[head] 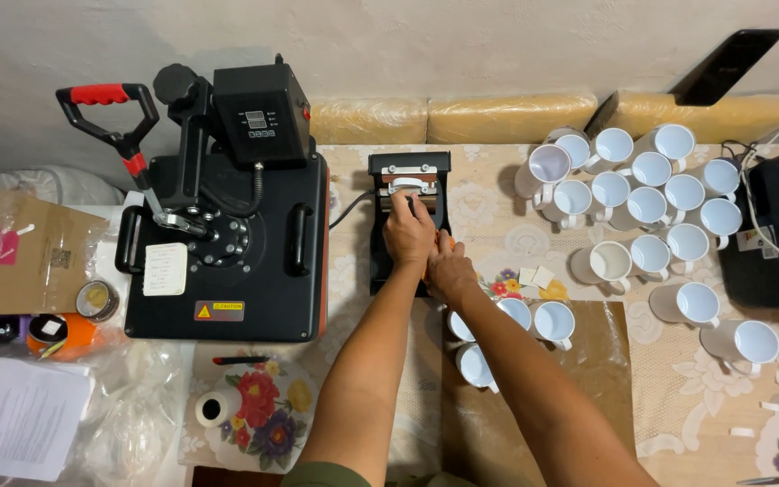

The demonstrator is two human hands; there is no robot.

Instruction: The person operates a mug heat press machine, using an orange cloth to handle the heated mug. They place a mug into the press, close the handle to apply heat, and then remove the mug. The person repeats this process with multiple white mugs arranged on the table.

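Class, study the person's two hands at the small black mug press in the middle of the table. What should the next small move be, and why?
Probably seat the white mug squarely in the mug press before letting go. The left hand lies over the press with its fingers on the mug, and the right hand steadies the press at its side. The mug's front is hidden under the hands, so its seating cannot be confirmed.

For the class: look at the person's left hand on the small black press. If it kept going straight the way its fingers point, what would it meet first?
The left hand points away from the person, toward the wall. First in that line is probably the white mug clamped in the small mug press, right at the fingertips. Depth is hard to judge from above.
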